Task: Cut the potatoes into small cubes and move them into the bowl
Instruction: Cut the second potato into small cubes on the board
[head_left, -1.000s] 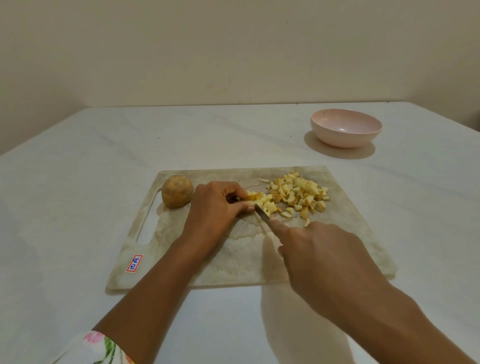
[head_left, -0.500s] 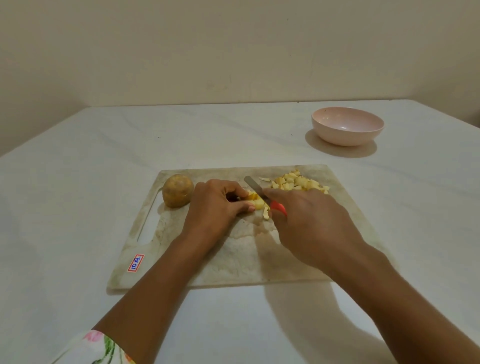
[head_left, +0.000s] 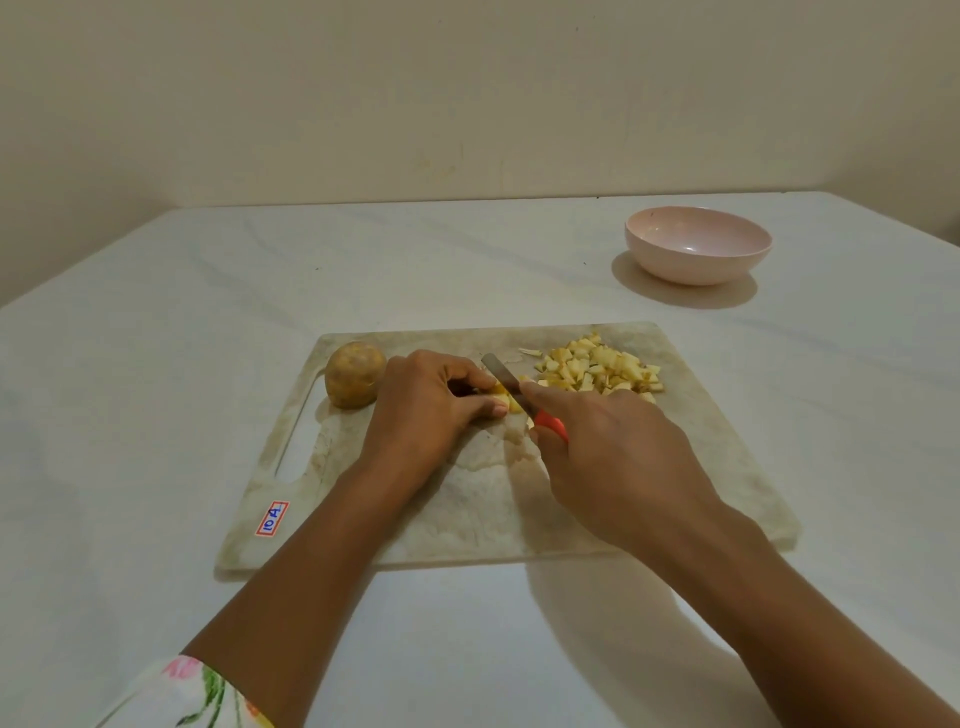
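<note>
On the worn cutting board (head_left: 493, 509), my left hand (head_left: 431, 410) pinches a yellow potato piece (head_left: 506, 400) with curled fingertips. My right hand (head_left: 613, 457) grips a knife (head_left: 506, 379) by its red handle, its blade lying across that piece. A heap of small potato cubes (head_left: 602, 370) lies at the board's far right. One whole unpeeled potato (head_left: 355, 381) sits at the board's far left, just left of my left hand. The pink bowl (head_left: 697, 244) stands empty on the table, beyond the board to the right.
The board lies on a white table (head_left: 156, 415) that meets a plain wall at the back. A handle slot (head_left: 301, 441) and a small red-blue sticker (head_left: 272, 517) mark the board's left side.
My right hand has swung the knife from near the board's middle up and forward, so the blade now lies across the piece that my left hand holds. The left hand has stayed put.
</note>
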